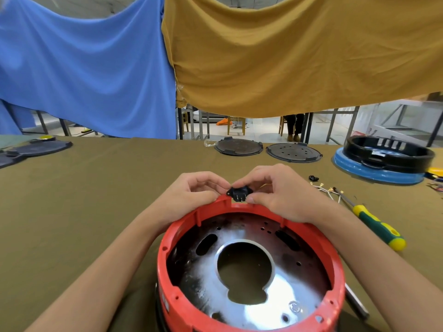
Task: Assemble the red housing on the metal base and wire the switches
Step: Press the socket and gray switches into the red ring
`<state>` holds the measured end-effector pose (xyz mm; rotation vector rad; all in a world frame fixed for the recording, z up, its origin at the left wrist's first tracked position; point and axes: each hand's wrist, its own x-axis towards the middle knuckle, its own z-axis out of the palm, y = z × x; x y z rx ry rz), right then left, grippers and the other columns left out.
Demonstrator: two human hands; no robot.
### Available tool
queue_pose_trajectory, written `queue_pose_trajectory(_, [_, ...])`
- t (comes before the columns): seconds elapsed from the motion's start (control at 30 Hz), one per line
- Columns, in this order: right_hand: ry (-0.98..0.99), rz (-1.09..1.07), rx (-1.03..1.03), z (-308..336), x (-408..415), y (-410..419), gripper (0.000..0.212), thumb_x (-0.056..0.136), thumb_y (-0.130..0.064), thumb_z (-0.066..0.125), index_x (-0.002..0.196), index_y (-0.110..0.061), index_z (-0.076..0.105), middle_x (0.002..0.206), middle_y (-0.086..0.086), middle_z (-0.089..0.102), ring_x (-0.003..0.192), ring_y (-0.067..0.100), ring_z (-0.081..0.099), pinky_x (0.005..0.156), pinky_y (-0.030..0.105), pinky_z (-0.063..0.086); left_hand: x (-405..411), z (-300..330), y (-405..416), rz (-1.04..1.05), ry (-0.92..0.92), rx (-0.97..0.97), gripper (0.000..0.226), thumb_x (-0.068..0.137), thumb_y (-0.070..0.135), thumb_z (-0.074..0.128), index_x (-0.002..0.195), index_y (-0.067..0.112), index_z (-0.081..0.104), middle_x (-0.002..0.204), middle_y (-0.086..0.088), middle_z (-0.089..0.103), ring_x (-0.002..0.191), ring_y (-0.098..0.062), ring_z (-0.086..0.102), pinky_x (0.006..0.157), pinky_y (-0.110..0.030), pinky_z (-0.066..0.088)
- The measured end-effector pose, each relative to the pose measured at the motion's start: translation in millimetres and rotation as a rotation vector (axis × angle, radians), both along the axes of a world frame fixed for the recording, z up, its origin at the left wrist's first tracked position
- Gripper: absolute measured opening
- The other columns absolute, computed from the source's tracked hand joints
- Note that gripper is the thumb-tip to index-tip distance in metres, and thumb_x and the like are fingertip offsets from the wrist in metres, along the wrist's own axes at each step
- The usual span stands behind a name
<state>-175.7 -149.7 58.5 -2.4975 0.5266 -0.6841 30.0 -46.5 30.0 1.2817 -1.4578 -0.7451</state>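
Red housing (251, 305) sat nearest the camera, ring-shaped, seated on the metal base (282, 298). The base was a shiny plate with a big keyhole-shaped cutout in the middle and small holes and slots around it. Housing and base rested on the olive table cloth (84, 200).

At the far rim of the housing was a rectangular notch. Small black socket part (239, 194) with metal pins sat right at that notch, held between both hands. Left hand (194, 195) had its fingers curled, thumb and fingertips pinching the part's left end, and touched the housing rim. Right hand (275, 190) was curled the same way, pinching the part's right end, with its heel resting on the rim. Couldn't tell whether the part was fully seated in the notch.

To the right, near the right forearm: screwdriver with a yellow-green handle (376, 226) flat on the cloth. Just beyond its tip lay loose white wires with terminals (328, 190) and a small black piece (313, 178).

Far edge of the table: two dark round plates (238, 146) (293, 152) side by side, a blue ring (374, 171) with a black ring (388, 152) stacked on it at right, and more dark plates (36, 148) at left.

Behind the table hung a blue cloth (91, 68) and a mustard cloth (299, 56).
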Motion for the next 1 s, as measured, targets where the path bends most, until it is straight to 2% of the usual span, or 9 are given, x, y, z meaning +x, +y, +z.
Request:
queue_pose_trajectory(0.13, [-0.004, -0.015, -0.01, -1.1, 0.4, 0.3, 0.038, 0.082, -0.007, 0.078, 0.106, -0.036, 0.076, 0.083, -0.025, 0.064, 0.083, -0.008, 0.062, 0.076, 0.007, 0.047, -1.9, 0.3, 1.5, -0.011, 0.012, -0.01, 0.03, 0.08, 0.007, 0.06, 0.092, 0.026, 0.079, 0.089, 0.0, 0.074, 0.079, -0.012, 0.067, 0.075, -0.022, 0.054])
queue_pose_trajectory(0.23, [0.028, -0.016, -0.01, -1.6, -0.4, 0.4, 0.037, 0.081, -0.008, 0.078, 0.106, -0.036, 0.076, 0.084, -0.025, 0.066, 0.084, -0.008, 0.063, 0.077, 0.005, 0.048, -2.5, 0.9, 2.5, -0.018, -0.002, 0.0, 0.029, 0.081, 0.008, 0.06, 0.093, 0.025, 0.08, 0.088, -0.006, 0.076, 0.078, -0.015, 0.069, 0.075, -0.023, 0.056])
queue_pose_trajectory(0.47, [0.055, -0.019, 0.018, 0.0, -1.4, 0.8, 0.037, 0.083, -0.011, 0.077, 0.106, -0.04, 0.074, 0.095, -0.022, 0.071, 0.089, -0.004, 0.066, 0.08, 0.012, 0.054, -4.0, 2.1, 4.0, -0.015, -0.01, -0.012, 0.028, 0.083, 0.007, 0.058, 0.095, 0.022, 0.079, 0.088, -0.011, 0.077, 0.079, -0.02, 0.068, 0.074, -0.027, 0.055])
queue_pose_trajectory(0.6, [0.044, -0.008, 0.023, -0.1, -1.1, 0.7, 0.035, 0.083, -0.007, 0.076, 0.11, -0.03, 0.075, 0.097, -0.017, 0.073, 0.092, -0.005, 0.065, 0.082, 0.011, 0.053, -2.0, 1.2, 3.4, -0.004, -0.07, -0.037, 0.036, 0.091, -0.011, 0.055, 0.103, 0.014, 0.078, 0.095, -0.015, 0.076, 0.084, -0.026, 0.067, 0.079, -0.034, 0.053])
queue_pose_trajectory(0.67, [0.042, -0.01, 0.023, 0.1, -1.2, 1.2, 0.034, 0.083, -0.007, 0.076, 0.109, -0.029, 0.076, 0.096, -0.016, 0.073, 0.092, -0.005, 0.065, 0.082, 0.011, 0.053, -0.9, 1.0, 3.1, 0.014, -0.132, -0.053, 0.038, 0.091, -0.014, 0.054, 0.104, 0.013, 0.078, 0.1, -0.008, 0.075, 0.088, -0.022, 0.068, 0.081, -0.028, 0.053])
queue_pose_trajectory(0.73, [0.043, -0.015, 0.019, 0.1, -1.6, 1.7, 0.033, 0.083, -0.007, 0.076, 0.107, -0.031, 0.076, 0.094, -0.018, 0.073, 0.09, -0.006, 0.065, 0.079, 0.008, 0.051, -0.2, 1.9, 2.7, 0.024, -0.187, -0.057, 0.037, 0.09, -0.01, 0.056, 0.104, 0.016, 0.079, 0.1, -0.001, 0.074, 0.089, -0.02, 0.068, 0.081, -0.023, 0.052])
queue_pose_trajectory(0.83, [0.073, -0.033, 0.013, 0.1, -1.4, 1.8, 0.033, 0.084, -0.01, 0.075, 0.106, -0.034, 0.076, 0.093, -0.02, 0.073, 0.087, -0.007, 0.065, 0.077, 0.007, 0.05, 0.0, 3.8, 2.9, 0.02, -0.228, -0.062, 0.032, 0.084, 0.009, 0.058, 0.101, 0.026, 0.079, 0.097, 0.002, 0.071, 0.086, -0.019, 0.065, 0.08, -0.022, 0.049])
queue_pose_trajectory(0.93, [0.102, -0.055, 0.012, -0.6, 0.0, 1.6, 0.033, 0.085, -0.013, 0.075, 0.108, -0.036, 0.076, 0.095, -0.02, 0.072, 0.087, -0.005, 0.066, 0.084, 0.015, 0.053, 0.3, 4.9, 2.1, 0.012, -0.27, -0.073, 0.033, 0.082, 0.014, 0.056, 0.098, 0.031, 0.078, 0.097, 0.0, 0.07, 0.089, -0.028, 0.063, 0.081, -0.026, 0.048])
queue_pose_trajectory(1.0, [0.101, -0.059, 0.016, -0.7, 1.2, 1.4, 0.033, 0.085, -0.012, 0.074, 0.108, -0.035, 0.076, 0.096, -0.018, 0.073, 0.088, -0.004, 0.066, 0.088, 0.021, 0.055, 0.5, 4.9, 1.8, 0.005, -0.279, -0.078, 0.034, 0.082, 0.014, 0.056, 0.097, 0.034, 0.078, 0.098, 0.002, 0.071, 0.091, -0.028, 0.064, 0.081, -0.026, 0.048])
